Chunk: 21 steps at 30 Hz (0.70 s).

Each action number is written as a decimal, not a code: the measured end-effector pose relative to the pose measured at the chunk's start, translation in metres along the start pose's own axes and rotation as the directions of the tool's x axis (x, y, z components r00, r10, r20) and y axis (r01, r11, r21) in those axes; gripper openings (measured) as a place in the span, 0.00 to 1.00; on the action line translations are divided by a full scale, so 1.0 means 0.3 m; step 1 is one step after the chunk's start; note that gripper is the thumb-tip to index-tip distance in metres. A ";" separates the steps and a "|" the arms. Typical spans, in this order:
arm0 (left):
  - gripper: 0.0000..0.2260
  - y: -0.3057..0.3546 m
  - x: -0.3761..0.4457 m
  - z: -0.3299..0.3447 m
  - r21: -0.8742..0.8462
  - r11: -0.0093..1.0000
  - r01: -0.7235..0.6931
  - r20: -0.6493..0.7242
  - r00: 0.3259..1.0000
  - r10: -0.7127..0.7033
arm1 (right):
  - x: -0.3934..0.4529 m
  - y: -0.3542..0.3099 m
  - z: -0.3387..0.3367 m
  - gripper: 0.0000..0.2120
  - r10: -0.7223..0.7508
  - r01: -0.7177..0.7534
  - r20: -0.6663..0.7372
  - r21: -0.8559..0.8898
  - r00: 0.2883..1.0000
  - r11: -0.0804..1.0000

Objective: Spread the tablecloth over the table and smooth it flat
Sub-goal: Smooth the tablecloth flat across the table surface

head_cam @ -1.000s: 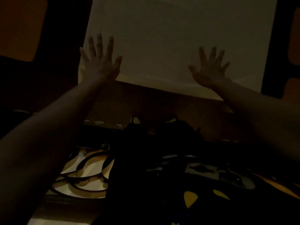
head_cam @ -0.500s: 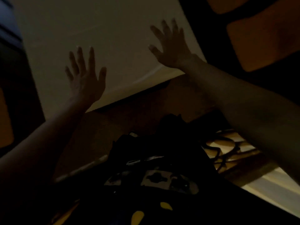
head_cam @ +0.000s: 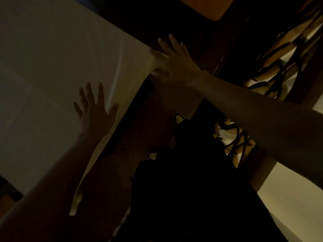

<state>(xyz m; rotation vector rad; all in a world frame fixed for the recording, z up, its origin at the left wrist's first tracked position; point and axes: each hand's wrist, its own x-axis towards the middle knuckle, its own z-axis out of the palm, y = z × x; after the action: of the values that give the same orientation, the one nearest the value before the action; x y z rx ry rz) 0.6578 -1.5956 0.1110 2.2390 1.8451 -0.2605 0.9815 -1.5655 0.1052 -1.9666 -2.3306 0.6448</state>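
The cloth (head_cam: 57,70) already covers the counter across the left and upper left of the frame, its near edge running diagonally toward the centre. Your left hand (head_cam: 95,113) lies flat on it with fingers straight and spread, gripping nothing, while your right hand (head_cam: 172,57), likewise flat and released, sits at the cloth's corner at upper centre. Keep both palms flat and sweep outward toward that edge, chasing the bright crease (head_cam: 116,70) between your hands.
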 end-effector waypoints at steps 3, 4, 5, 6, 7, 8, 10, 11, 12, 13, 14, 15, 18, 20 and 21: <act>0.40 -0.004 0.067 0.088 0.004 1.000 0.017 0.071 0.997 -0.018 | 0.003 0.030 0.049 0.36 -0.032 0.032 -0.013 -0.015 0.999 0.999; 0.41 -0.012 0.090 0.120 -0.008 0.999 0.044 0.098 0.994 -0.043 | 0.011 0.034 0.064 0.36 -0.040 0.040 -0.014 -0.020 0.999 0.999; 0.42 -0.024 0.109 0.150 -0.030 0.997 0.078 0.128 0.989 -0.073 | 0.020 0.038 0.079 0.36 -0.047 0.047 -0.015 -0.023 0.999 0.999; 0.43 -0.040 0.130 0.180 -0.056 0.992 0.115 0.157 0.982 -0.105 | 0.031 0.043 0.094 0.36 -0.057 0.056 -0.018 -0.027 0.998 0.998; 0.44 -0.055 0.145 0.211 -0.070 0.987 0.146 0.186 0.974 -0.131 | 0.040 0.051 0.109 0.36 -0.067 0.066 -0.025 -0.027 0.997 0.997; 0.44 -0.067 0.154 0.241 -0.063 0.986 0.157 0.209 0.968 -0.141 | 0.043 0.061 0.123 0.36 -0.071 0.070 -0.036 -0.023 0.997 0.997; 0.43 -0.080 0.164 0.291 -0.020 0.990 0.142 0.216 0.967 -0.134 | 0.039 0.082 0.147 0.35 -0.069 0.068 -0.072 -0.012 0.995 0.998; 0.41 -0.080 0.161 0.306 -0.002 0.990 0.141 0.208 0.968 -0.137 | 0.035 0.091 0.155 0.35 -0.061 0.061 -0.086 0.004 0.994 0.998; 0.38 -0.075 0.155 0.318 0.019 0.991 0.136 0.201 0.970 -0.137 | 0.032 0.099 0.163 0.34 -0.046 0.049 -0.093 0.029 0.995 0.998; 0.36 -0.069 0.148 0.328 0.040 0.991 0.125 0.199 0.971 -0.130 | 0.027 0.105 0.168 0.34 -0.028 0.034 -0.090 0.056 0.996 0.998; 0.33 -0.059 0.143 0.332 0.060 0.991 0.116 0.197 0.972 -0.126 | 0.025 0.107 0.175 0.33 -0.011 0.017 -0.080 0.078 0.997 0.997; 0.31 -0.045 0.139 0.332 0.073 0.991 0.115 0.191 0.973 -0.127 | 0.028 0.105 0.179 0.32 0.003 0.003 -0.070 0.090 0.998 0.996; 0.30 -0.005 0.106 0.340 0.100 0.981 0.167 0.163 0.970 -0.182 | 0.070 0.057 0.195 0.31 -0.016 0.019 -0.047 0.066 0.999 0.998; 0.30 0.025 0.080 0.324 0.067 0.985 0.160 0.178 0.969 -0.170 | 0.139 -0.014 0.199 0.31 -0.061 0.062 -0.048 0.030 0.997 0.998; 0.31 0.033 0.073 0.308 0.032 0.991 0.131 0.205 0.969 -0.135 | 0.185 -0.062 0.199 0.31 -0.089 0.090 -0.048 0.015 0.995 0.996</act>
<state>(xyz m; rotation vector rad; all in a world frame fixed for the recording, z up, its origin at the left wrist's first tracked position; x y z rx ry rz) 0.6725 -1.6033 0.0170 2.0143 1.8883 -0.5155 0.9360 -1.5326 0.0433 -1.8373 -2.3616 0.6030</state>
